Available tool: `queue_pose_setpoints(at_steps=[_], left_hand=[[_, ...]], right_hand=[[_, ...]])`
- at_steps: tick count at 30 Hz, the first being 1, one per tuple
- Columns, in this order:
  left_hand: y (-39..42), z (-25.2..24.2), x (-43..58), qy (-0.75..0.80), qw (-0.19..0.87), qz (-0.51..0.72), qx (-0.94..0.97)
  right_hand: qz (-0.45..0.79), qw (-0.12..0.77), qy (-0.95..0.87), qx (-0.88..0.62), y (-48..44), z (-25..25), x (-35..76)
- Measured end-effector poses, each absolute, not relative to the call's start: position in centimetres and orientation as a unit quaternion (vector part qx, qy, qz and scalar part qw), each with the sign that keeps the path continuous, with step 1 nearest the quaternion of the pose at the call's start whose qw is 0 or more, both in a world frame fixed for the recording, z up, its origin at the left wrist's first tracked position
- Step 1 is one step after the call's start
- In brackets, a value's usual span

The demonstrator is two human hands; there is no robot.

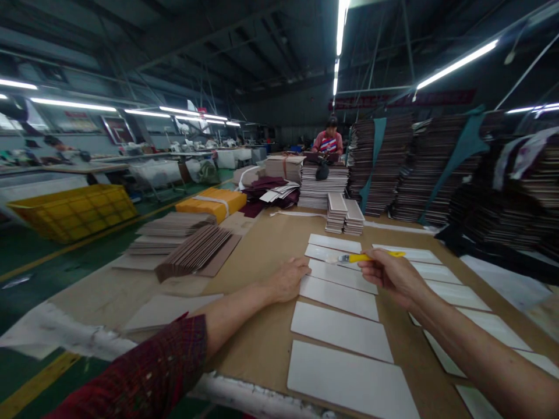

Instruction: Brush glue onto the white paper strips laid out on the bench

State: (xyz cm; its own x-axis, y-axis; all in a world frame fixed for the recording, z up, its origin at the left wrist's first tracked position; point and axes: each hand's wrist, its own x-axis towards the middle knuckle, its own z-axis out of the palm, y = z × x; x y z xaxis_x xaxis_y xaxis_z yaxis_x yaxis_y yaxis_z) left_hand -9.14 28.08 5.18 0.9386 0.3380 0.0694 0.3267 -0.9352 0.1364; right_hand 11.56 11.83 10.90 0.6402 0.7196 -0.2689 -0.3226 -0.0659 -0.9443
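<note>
My right hand point(388, 272) is closed around the yellow handle of a paintbrush point(356, 258). The bristles point left and touch or hover just over one of the white rectangular panels point(322, 254) in the middle column. At the left ends of these panels rests my left hand point(288, 280), palm down, its fingers stretched toward the edges and gripping nothing that I can see. Nearer panels point(340, 331) lie flat in a row toward me. Under my right forearm runs a second column of white panels point(454, 294), some with a glossy, wet-looking surface.
Brown board stacks point(192, 250) lie left on the table point(244, 256). Small panel stacks point(336, 212) stand at its far end. A yellow bundle point(212, 202) and tall board piles point(379, 163) stand beyond. Another person point(328, 141) is behind them. A yellow crate point(72, 212) sits on the floor.
</note>
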Motion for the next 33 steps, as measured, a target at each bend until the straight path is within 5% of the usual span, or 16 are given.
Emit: queue_pose_setpoints(at_steps=[33], left_hand=[[26.2,3.2,-10.8,0.157,0.045,0.150,0.975]], right_hand=[[0.375,0.581,-0.230,-0.684,15.7,7.8,8.3]])
